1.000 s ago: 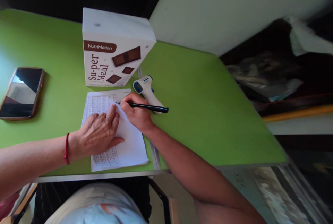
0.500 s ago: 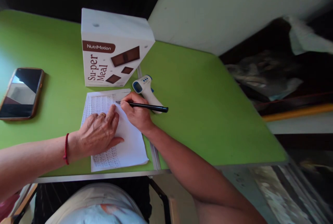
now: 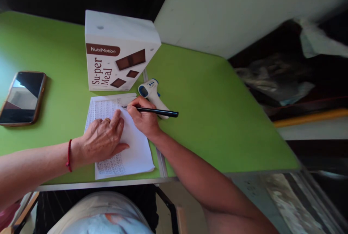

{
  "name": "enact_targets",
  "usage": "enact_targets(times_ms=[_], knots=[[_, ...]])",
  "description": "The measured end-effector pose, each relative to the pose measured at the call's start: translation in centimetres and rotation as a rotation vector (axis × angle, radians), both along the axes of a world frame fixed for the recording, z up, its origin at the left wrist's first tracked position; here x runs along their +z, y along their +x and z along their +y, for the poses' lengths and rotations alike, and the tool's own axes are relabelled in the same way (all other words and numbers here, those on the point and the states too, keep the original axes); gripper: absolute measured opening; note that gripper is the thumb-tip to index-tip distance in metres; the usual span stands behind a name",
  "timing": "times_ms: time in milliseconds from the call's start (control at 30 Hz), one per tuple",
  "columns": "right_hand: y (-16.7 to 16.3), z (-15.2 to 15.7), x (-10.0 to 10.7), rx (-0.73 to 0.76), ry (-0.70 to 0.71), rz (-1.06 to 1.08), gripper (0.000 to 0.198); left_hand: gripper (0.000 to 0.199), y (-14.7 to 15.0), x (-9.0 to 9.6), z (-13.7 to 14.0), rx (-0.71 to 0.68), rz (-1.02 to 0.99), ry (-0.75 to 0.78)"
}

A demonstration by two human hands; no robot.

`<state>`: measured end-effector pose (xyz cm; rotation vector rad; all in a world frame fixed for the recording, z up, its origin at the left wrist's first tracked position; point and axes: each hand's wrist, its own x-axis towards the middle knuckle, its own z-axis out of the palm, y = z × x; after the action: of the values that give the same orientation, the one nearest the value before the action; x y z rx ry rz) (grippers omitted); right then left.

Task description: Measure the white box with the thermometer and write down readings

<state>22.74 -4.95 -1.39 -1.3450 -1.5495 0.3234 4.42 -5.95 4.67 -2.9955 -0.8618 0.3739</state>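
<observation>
White sheets of paper point(image 3: 137, 150), with dense handwriting over their left part, lie near the front edge of the green table. My left hand point(image 3: 104, 138) rests flat on the top sheet, fingers stretched out and thumb apart, a ring on one finger. A black pen point(image 3: 160, 112) is gripped in my right hand point(image 3: 144, 118), its tip at the edge of the written lines just beyond my left fingertips. The pen slants, its back end pointing right. Just behind my right hand lies a white and blue infrared thermometer point(image 3: 152, 94), partly covered by the hand and pen.
A white NutriMotion box point(image 3: 122, 49) stands upright behind the paper. To the left a smartphone point(image 3: 23, 98) lies screen up on the green table point(image 3: 217, 118). A pale wall borders the table at the back right, and a dark shelf with a grey bundle point(image 3: 272, 76) is beyond its right edge.
The pen's back end has shifted slightly right and its tip has moved a little on the paper. My left hand has stayed in place.
</observation>
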Motion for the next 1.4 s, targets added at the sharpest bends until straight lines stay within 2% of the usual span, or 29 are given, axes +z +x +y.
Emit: enact_targets(times_ms=[967,1400], knots=[[0.1,0.15,-0.22,-0.029,0.003,-0.01,0.015,0.066,-0.18,-0.33,-0.02,0.027,-0.061,-0.016],[0.03,0.12,-0.07,-0.014,0.008,-0.005,0.015,0.071,-0.19,-0.07,-0.06,-0.012,-0.003,0.006]])
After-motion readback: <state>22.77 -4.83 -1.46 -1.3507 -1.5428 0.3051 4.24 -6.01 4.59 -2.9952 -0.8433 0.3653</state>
